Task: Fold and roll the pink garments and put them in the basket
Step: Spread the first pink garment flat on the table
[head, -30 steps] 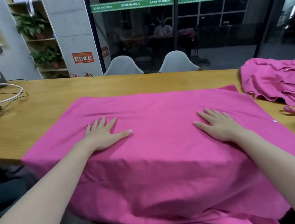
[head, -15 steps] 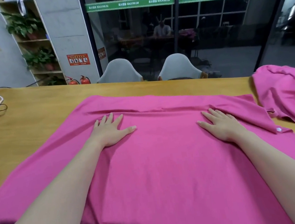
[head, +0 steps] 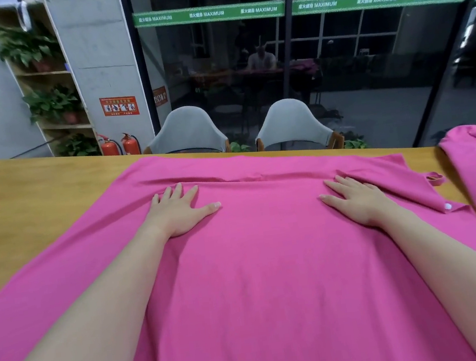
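Spread flat across the long wooden counter (head: pixel 24 206), large soft pink cotton garment (head: pixel 271 266), light and limp, likely best pinched at its far creased edge; left hand (head: pixel 179 214) and right hand (head: pixel 359 200) pressing it, fingers (head: pixel 172 193) straight, gripping nothing.

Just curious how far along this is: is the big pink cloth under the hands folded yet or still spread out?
Mostly spread: the big pink cloth lies flat across the wooden table, with only its right corner turned over.

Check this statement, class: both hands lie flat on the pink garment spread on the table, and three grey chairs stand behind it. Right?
Not quite. The head view shows two grey chairs, not three. The left hand and right hand do lie flat on the pink garment spread on the table.
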The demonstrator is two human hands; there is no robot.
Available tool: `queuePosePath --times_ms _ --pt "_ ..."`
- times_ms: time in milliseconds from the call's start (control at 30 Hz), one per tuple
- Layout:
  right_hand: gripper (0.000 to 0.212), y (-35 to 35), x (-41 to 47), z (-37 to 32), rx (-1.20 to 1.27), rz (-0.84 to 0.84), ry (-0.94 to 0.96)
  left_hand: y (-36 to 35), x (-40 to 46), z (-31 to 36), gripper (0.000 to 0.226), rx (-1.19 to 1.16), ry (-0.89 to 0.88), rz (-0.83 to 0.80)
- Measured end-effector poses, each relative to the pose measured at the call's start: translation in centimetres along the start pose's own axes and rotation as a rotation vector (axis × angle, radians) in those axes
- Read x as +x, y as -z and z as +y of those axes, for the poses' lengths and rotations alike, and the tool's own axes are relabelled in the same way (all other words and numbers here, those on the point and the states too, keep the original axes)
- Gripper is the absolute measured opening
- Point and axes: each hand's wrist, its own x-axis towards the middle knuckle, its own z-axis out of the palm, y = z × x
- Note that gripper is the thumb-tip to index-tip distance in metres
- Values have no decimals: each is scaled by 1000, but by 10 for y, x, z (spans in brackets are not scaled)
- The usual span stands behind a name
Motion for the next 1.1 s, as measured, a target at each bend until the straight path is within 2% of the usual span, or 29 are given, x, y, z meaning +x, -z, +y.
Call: queuePosePath --times_ms 67,100,167,200,267,367,467,667,867,967,1100 --pt "66 4 -1 -2 -6 82 -3 3 2 2 87 39 47 125" --pt "58 7 -6 -6 -39 174 -9 8 -2 7 74 152 74 207" --pt "50 14 -24 -20 -207 332 32 17 -17 23 53 395 51 281" --pt "49 18 -36 -28 -299 355 59 19 -29 32 47 416 38 284" --pt "41 26 -65 -44 -412 307 57 14 -52 42 41 282 48 248" --pt "34 24 -107 -60 -356 274 35 8 -87 33 35 37 28 218" --pt "37 19 -156 -65 -312 294 53 12 -133 15 36 -64 5 174" --pt "39 20 -241 -79 -192 258 60 6 -232 -19 50 -4 -5 87" --pt "40 16 -316 -86 -129 214 64 -5 -309 -31 51 -18 -119 157" --pt "52 3 -343 -86 -110 198 69 -12 -332 -25 59 -29 -136 173" --pt "83 -12 -355 -78 -12 36 30 -17 -338 -20 81 16 -72 51"
